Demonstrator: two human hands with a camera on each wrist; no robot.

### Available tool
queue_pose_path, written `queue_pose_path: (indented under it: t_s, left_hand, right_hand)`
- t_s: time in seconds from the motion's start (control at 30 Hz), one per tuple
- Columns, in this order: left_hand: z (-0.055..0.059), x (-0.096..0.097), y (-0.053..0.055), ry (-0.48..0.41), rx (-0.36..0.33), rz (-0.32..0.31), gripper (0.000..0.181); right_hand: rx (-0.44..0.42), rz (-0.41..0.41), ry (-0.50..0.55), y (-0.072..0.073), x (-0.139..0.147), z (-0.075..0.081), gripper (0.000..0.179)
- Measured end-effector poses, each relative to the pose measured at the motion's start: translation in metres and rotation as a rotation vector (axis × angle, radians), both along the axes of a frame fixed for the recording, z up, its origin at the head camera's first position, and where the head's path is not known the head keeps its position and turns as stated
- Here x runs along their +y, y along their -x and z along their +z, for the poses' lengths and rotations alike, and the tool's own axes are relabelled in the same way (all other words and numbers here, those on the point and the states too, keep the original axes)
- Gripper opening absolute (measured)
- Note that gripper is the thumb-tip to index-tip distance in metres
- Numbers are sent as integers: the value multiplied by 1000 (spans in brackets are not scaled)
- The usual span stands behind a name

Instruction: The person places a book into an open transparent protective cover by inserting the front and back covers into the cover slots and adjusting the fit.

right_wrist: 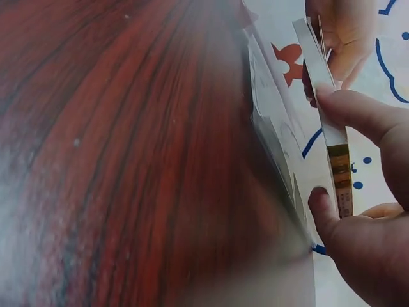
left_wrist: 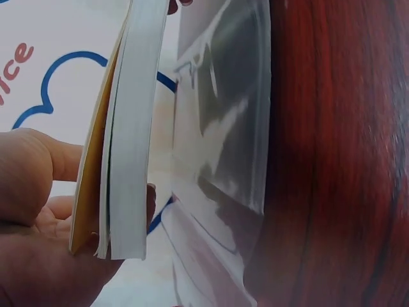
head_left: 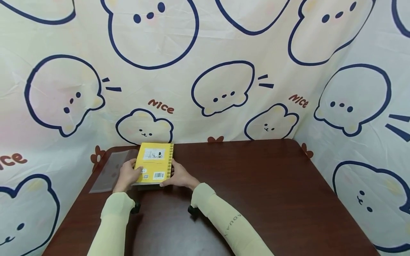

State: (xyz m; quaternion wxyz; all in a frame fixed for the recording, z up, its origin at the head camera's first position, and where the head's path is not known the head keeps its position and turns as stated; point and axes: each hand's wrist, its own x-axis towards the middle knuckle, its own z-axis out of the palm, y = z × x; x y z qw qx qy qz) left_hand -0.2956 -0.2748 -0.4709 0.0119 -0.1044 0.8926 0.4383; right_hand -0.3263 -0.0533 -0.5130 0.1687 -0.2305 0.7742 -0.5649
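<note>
A head-worn camera looks forward and down from farther back across the dark-brown, wood-grained tabletop (head_left: 256,185), while two wrist cameras, turned sideways, both catch the yellow spiral-bound book (head_left: 153,163) edge-on at close range.

Notebook (head_left: 154,165): we see yellow, with black-and-white printed patches.
Tabletop (head_left: 256,185): we see reddish brown, streaked with darker grain.
Backdrop (head_left: 182,85): we see off-white with navy cartoon outlines, brown lettering.
Sleeves (head_left: 113,220): we see pale yellow-green.
</note>
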Motion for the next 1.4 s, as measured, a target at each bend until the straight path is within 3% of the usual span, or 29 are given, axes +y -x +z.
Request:
queue_pose_path:
  t_s: [0.23, 0.47, 0.67, 1.13, 1.4]
  left_hand:
    - [-5, -8, 2, 32, 4, 2, 63]
    - [-7, -13, 4, 43, -13, 11, 62]
    - [-4, -15, 1, 33, -5, 14, 63]
    - [0, -26, -6, 9, -17, 76, 63]
    - [-10, -32, -5, 12, -43, 16, 64]
  right_hand:
    - [37, -32, -103, -1, -8, -1, 105]
    - [83, -36, -146, -2, -12, -2, 100]
    - [62, -55, -184, -4, -15, -2, 115]
    - [107, 3, -155, -4, -25, -1, 100]
    - [77, 23, -227, -7, -28, -1, 95]
